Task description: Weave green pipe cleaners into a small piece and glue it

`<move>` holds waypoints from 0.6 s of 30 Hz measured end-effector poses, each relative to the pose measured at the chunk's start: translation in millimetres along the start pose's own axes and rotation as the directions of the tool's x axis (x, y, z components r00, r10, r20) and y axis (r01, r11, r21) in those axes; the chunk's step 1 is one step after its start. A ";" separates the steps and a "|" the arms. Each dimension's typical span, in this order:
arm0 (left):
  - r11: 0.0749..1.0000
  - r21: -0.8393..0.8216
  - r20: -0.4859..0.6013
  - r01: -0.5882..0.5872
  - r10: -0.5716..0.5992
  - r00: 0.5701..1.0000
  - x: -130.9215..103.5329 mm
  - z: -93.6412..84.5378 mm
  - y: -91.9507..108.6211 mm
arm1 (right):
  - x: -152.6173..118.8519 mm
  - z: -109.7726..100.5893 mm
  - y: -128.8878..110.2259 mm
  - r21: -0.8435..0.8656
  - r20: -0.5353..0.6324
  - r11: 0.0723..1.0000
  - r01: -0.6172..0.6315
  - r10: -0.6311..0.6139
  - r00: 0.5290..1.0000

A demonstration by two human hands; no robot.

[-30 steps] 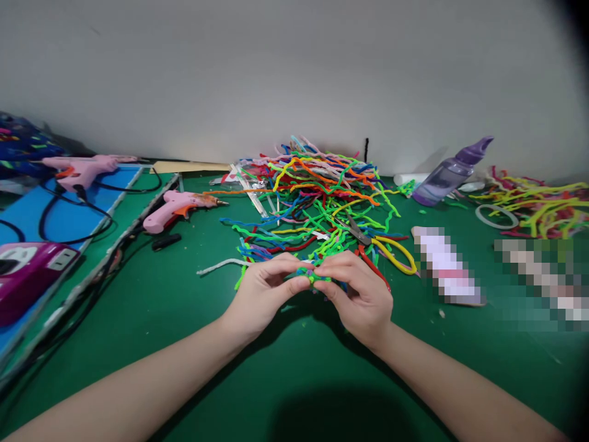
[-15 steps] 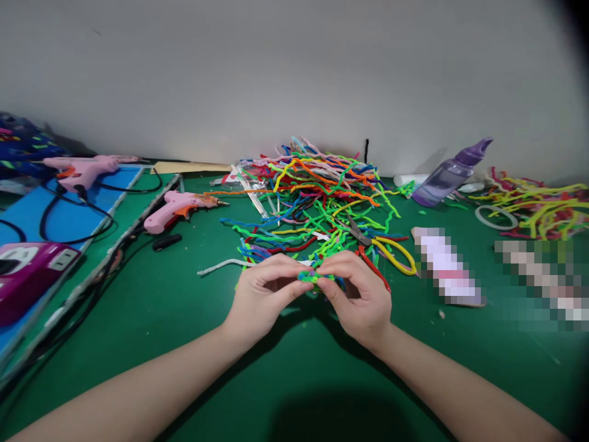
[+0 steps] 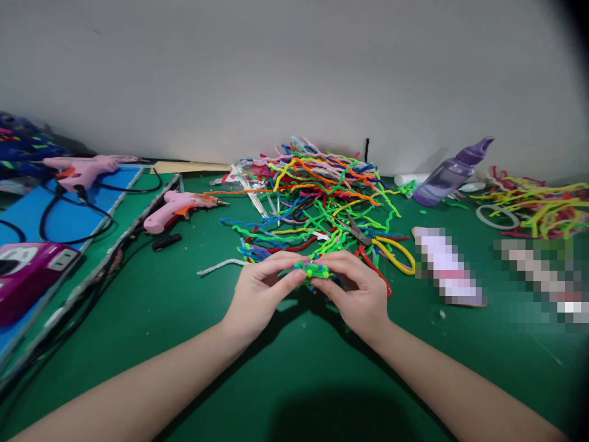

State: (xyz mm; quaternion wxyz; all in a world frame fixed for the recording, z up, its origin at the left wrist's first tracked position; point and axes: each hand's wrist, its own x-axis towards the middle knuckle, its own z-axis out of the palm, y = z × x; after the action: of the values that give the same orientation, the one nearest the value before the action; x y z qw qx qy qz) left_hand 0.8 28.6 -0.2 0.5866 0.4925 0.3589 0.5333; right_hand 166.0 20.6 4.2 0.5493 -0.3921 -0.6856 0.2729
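Note:
Between my two hands is a small twisted bundle of green and blue pipe cleaners [image 3: 313, 270]. My left hand [image 3: 264, 291] pinches its left end between thumb and fingers. The right end is gripped the same way by my right hand [image 3: 356, 291]. Part of the bundle is hidden behind the fingertips. Just beyond the hands lies a large pile of many-coloured pipe cleaners [image 3: 322, 178]. Scissors [image 3: 391, 253] with yellow and red handles rest partly on that pile, close to my right hand. A pale grey pipe cleaner [image 3: 221, 265] sticks out past my left hand.
On the left are a pink glue gun [image 3: 168, 212], another pink glue gun [image 3: 80, 172], black cables and a purple power strip [image 3: 32, 276]. To the right stand a tilted purple bottle [image 3: 448, 175], a clear ring [image 3: 497, 217], more pipe cleaners [image 3: 552, 209] and a blurred-out phone-like object [image 3: 448, 267].
The bundle has turned in my fingers and more of its green side shows. Both hands have shifted only slightly, and the surroundings look the same.

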 end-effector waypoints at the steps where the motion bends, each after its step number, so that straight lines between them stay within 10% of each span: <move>1: 0.999 -0.025 0.002 0.036 -0.035 0.999 -0.4 0.5 -0.2 | 0.0 0.0 -0.2 0.004 -0.001 1.000 -0.001 0.001 1.000; 7: 0.974 -0.128 0.052 0.185 -0.180 0.982 -0.9 1.0 -0.4 | -0.7 0.9 -1.6 0.036 -0.014 0.999 -0.018 0.018 1.000; 18: 0.939 0.333 0.011 -0.088 0.089 0.996 2.6 0.8 7.4 | -0.4 3.0 0.0 0.081 0.018 0.984 -0.162 0.161 0.987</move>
State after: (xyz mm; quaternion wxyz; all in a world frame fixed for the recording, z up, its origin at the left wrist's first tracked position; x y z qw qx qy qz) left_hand 0.0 30.6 7.4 0.4697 0.5989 0.4226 0.4921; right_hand 163.2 20.4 3.2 0.5372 -0.4217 -0.6429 0.3467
